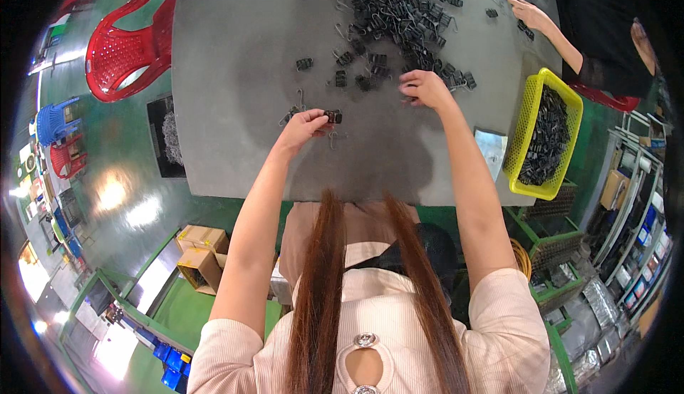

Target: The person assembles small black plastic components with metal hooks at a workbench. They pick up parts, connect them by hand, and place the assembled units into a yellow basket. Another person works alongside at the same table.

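My left hand (pixel 306 129) pinches a small black plastic part (pixel 334 116) over the near middle of the grey table (pixel 235 152). Thin bent metal hooks (pixel 299 100) lie close around that hand, with another dark part partly behind the fingers. To the right, my right hand (pixel 427 90) is held at the near edge of a large pile of black parts with metal hooks (pixel 392 9). Its fingers are loosely curved and apart, a little blurred, and I see nothing between them. Several single black parts (pixel 305 64) lie between the pile and my left hand.
At the right edge stands a yellow basket (pixel 513 155) filled with black parts. A co-worker's hands (pixel 531 13) handle similar parts at the far right. A pale sheet (pixel 491 150) lies beside the basket. A red chair (pixel 117 55) stands left of the table.
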The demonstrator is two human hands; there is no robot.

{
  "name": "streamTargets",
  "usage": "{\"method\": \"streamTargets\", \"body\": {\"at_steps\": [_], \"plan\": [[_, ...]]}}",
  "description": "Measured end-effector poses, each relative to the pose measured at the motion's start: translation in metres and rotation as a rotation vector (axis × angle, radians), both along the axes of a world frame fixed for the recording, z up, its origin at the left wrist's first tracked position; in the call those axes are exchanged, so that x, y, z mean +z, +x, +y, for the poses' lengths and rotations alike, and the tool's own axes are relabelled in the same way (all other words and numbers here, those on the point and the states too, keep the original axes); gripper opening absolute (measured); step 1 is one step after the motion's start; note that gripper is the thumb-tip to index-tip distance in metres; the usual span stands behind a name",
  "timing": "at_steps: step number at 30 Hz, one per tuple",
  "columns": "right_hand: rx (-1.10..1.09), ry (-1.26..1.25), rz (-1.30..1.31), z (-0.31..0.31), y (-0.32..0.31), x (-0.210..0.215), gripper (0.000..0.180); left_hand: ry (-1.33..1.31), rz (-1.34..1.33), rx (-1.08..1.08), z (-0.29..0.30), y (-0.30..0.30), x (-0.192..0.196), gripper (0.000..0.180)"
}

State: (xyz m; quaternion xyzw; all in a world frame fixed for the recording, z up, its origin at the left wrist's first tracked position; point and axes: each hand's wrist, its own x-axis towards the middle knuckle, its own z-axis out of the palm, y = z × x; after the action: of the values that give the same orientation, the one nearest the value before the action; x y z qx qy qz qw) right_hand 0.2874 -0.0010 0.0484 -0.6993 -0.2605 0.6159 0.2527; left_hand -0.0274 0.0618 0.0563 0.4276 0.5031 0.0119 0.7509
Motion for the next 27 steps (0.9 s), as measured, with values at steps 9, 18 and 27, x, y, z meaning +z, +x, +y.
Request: {"method": "streamTargets", "body": {"at_steps": [9, 18, 27], "plan": [[0.039, 0.195, -0.826, 0.058, -0.047, -0.023, 0.030, -0.083, -0.283, 0.219, 0.077, 0.062, -0.001, 0.023], [-0.184, 0.090, 0.471, 0.025, -0.036, -0.017, 0.027, 0.479, 0.151, -0.137, 0.069, 0.079, -0.039, 0.024], [0.002, 0.261, -0.311, 0.080, -0.053, -0.029, 0.015, 0.085, 0.074, 0.020, 0.087, 0.025, 0.015, 0.017]]}}
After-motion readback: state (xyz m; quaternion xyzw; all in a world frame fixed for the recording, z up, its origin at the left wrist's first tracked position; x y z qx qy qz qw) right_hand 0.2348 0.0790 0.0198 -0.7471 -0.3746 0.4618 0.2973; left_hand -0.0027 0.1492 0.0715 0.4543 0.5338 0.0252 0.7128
